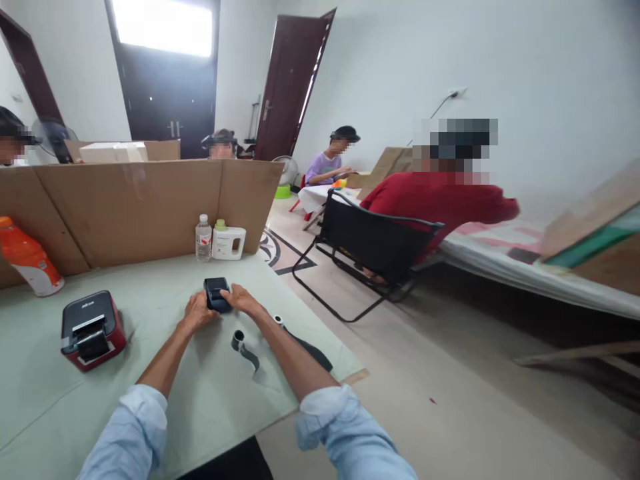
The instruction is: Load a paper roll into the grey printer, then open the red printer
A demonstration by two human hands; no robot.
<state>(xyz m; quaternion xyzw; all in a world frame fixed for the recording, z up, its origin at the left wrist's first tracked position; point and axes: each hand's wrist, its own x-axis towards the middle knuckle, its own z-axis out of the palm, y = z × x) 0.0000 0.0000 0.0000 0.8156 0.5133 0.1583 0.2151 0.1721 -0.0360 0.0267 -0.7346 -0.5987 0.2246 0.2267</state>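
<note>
A small black device, which looks like a portable label printer [217, 293], sits on the pale green tabletop between my hands. My left hand [199, 311] is closed around its left side. From the right, my right hand [240, 298] grips it with the thumb over its front. Just in front of my hands stands a small dark roll [239, 339] with a strip uncurling from it. A second roll [279, 321], with a longer dark strip, lies partly hidden behind my right forearm. A larger red and black printer [93, 329] stands to the left.
A cardboard partition [140, 213] runs along the table's far side. Before it stand a clear bottle [203, 238], a white jug [229, 241] and an orange bottle [31, 257]. Right of the table, a person in red sits in a black folding chair [375, 233]. Other people sit farther back.
</note>
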